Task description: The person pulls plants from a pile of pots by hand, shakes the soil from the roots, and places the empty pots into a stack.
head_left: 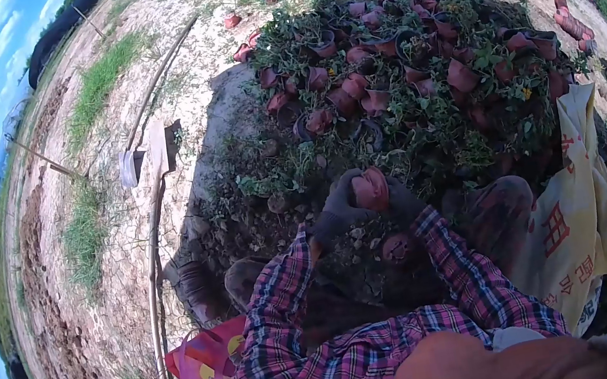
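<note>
Seated on shaded, clod-strewn soil, a person in a plaid shirt holds a small reddish-brown plastic pot between two dark-gloved hands. The left hand's grip is curled closed around one side; the right hand meets the other, its fingers too hidden to tell how tightly closed. Even, light pressure should keep the thin wall from buckling. A leafy green heap of similar pots crowds the space ahead, and a pale yellow woven sack flanks the right knee; forward-left appears the roomier way.
</note>
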Demonstrator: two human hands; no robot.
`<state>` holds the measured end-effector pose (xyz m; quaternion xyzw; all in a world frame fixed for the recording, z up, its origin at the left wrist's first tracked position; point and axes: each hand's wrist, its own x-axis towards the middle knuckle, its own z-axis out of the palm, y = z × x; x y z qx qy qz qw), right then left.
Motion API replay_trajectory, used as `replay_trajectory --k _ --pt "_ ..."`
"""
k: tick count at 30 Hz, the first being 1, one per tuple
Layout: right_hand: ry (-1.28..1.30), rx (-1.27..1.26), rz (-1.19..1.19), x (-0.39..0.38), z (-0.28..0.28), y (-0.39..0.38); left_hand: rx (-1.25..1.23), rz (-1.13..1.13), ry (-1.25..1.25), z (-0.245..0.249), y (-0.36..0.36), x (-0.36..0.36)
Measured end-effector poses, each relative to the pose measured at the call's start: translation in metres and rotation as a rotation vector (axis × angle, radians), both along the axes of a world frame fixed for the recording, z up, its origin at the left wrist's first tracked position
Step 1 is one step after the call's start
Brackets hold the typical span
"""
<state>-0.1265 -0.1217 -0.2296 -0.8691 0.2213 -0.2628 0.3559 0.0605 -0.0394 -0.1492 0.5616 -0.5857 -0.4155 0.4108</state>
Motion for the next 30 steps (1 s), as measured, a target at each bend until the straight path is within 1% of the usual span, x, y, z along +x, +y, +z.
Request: replay_trajectory --k 2,3,6,7,8,10,11,14,15,18,19,20,22,24,25,27,28,29,30 --pt "0.057 0.014 0.102 0.005 -0.012 -0.011 0.058 0.047 -0.288 0.022 0.003 -0.009" --pt "0.033 0.064 0.105 0.004 0.049 0.001 0.014 0.064 -0.257 0.019 0.002 -0.006" --pt "-0.209 -0.079 -0.082 0.017 0.039 0.002 -0.008 0.066 -0.235 0.032 0.002 -0.006" --pt "-0.212 -0.049 -0.11 0.017 0.039 0.002 -0.013 0.11 -0.233 0.031 0.003 -0.01" --pt "-0.094 0.043 -0.019 0.021 0.04 0.0 0.092 0.113 -0.043 0.03 0.003 -0.01" --pt "0.157 0.218 0.149 0.024 0.086 0.0 0.283 0.103 0.355 0.03 0.001 -0.009" --pt "0.176 0.211 0.196 0.028 0.092 -0.001 0.256 0.067 0.261 0.033 0.001 -0.008" --pt "-0.041 0.421 0.127 0.011 0.067 0.001 0.028 0.008 0.057 0.028 0.003 -0.011" --pt "0.0 0.381 0.039 0.009 0.072 0.005 0.088 -0.022 -0.127 0.028 0.002 -0.01" --pt "0.199 0.218 0.162 0.022 0.059 -0.004 0.049 0.051 -0.374 0.013 0.005 -0.018" --pt "0.233 0.138 0.201 0.027 0.088 0.005 0.06 0.071 -0.283 0.013 0.004 -0.018" --pt "0.177 0.164 0.16 0.027 0.079 0.011 0.056 0.086 -0.325 0.012 0.005 -0.019" --pt "0.064 0.185 0.01 0.017 0.046 0.006 0.006 0.06 -0.402 0.027 0.003 -0.014" --pt "-0.009 0.191 0.007 0.013 0.034 0.007 -0.107 0.086 -0.22 0.011 0.002 -0.014" --pt "-0.05 0.192 0.023 0.014 0.032 0.006 -0.048 0.093 -0.097 0.014 0.002 -0.015" --pt "-0.07 0.21 0.279 0.022 0.031 -0.005 0.094 0.123 0.129 0.021 0.003 -0.016" --pt "-0.079 0.23 0.416 0.028 0.043 -0.006 0.136 0.139 0.132 0.022 0.003 -0.018" --pt "-0.009 0.261 0.381 0.024 0.055 -0.002 0.179 0.16 0.136 0.024 0.002 -0.019" --pt "-0.052 0.164 0.295 0.021 0.061 0.002 0.223 0.188 0.139 0.024 0.003 -0.019"
